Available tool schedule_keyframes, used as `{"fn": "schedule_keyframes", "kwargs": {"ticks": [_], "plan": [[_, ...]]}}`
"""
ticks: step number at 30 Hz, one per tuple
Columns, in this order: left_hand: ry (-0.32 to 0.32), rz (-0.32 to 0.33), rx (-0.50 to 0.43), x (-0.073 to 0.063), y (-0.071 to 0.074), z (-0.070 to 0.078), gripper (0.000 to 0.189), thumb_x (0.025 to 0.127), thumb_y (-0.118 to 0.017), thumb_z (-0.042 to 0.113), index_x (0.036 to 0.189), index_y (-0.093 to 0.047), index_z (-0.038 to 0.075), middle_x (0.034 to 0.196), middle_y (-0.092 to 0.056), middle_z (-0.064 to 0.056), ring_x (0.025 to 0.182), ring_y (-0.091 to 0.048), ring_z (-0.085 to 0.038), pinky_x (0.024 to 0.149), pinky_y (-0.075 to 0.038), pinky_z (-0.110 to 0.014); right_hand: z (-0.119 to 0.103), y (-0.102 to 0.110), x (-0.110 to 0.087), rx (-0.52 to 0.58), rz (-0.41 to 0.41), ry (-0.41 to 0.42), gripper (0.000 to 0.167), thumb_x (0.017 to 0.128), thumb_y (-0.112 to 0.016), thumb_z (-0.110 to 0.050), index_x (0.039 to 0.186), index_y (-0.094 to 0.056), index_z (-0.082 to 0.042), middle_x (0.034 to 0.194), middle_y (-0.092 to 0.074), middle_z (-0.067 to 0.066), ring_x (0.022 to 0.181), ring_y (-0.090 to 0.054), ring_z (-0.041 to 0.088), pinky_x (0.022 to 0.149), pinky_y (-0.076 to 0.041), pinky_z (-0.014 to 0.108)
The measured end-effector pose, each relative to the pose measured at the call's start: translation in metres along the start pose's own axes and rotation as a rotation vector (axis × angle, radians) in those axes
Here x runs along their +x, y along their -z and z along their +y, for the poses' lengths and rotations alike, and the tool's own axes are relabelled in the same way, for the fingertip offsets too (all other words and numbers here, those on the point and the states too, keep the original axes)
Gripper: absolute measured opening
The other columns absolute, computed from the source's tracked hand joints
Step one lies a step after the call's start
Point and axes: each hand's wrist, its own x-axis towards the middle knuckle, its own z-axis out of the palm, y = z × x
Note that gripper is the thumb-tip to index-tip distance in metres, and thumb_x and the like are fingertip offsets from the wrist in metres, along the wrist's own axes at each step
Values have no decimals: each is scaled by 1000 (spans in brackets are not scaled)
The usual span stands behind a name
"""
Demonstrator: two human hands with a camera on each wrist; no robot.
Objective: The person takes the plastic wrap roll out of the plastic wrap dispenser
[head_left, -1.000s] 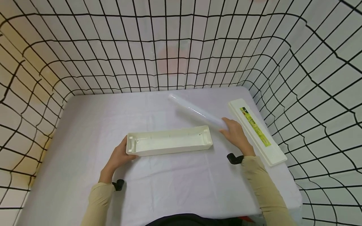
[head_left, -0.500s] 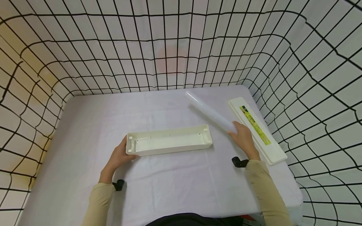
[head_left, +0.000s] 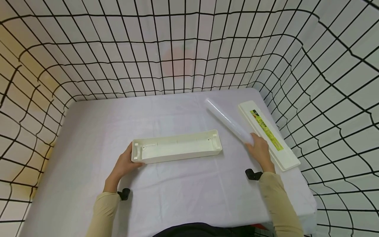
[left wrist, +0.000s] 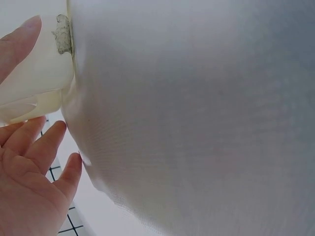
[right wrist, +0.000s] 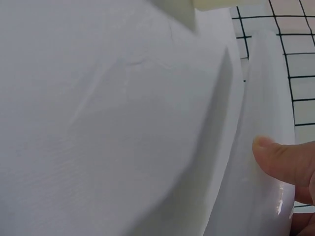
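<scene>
In the head view a long cream plastic box (head_left: 177, 159), its top uncovered, stands at the middle of the table. My left hand (head_left: 124, 164) grips its left end, thumb on the near side; the left wrist view shows the thumb (left wrist: 22, 46) on the box wall and fingers at the other side. My right hand (head_left: 260, 149) holds the near end of a whitish translucent roll (head_left: 226, 119), which slants away to the back left. In the right wrist view the thumb (right wrist: 280, 157) presses on the roll. Just right of that hand lies a long cream lid (head_left: 282, 161).
A yellow-green label (head_left: 266, 130) is stuck along the lid. White cloth (head_left: 177, 194) covers the table. Black wire mesh (head_left: 183, 59) rises behind the table and along both sides.
My right hand has moved right and a little toward me, carrying the roll away from the box and closer to the lid. The left hand and the box stay in place.
</scene>
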Motion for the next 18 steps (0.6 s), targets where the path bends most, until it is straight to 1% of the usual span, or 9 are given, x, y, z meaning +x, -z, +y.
{"fn": "schedule_keyframes", "kwargs": {"ticks": [8, 13, 18], "plan": [[-12, 2, -14, -1, 0, 0, 100, 70, -79, 10, 149, -17, 8, 146, -37, -24, 130, -40, -46, 98, -40, -59, 11, -6, -10, -16, 20, -28, 49, 84, -65, -12, 124, -48, 11, 114, -57, 37, 105, -54, 53, 90, -42, 59], [-10, 2, -17, -1, 0, -1, 101, 70, -79, 10, 149, -16, 7, 146, -37, -25, 130, -40, -46, 99, -40, -59, 14, -7, -15, -11, 5, -70, 49, 85, -63, -13, 125, -47, 10, 117, -56, 35, 107, -52, 50, 93, -40, 57], [-6, -1, -22, -1, -1, -2, 100, 70, -79, 10, 149, -16, 7, 146, -37, -24, 131, -39, -46, 100, -38, -60, 15, -8, -18, -27, 3, -104, 52, 85, -63, -14, 127, -46, 11, 118, -54, 37, 107, -51, 51, 92, -40, 57]]}}
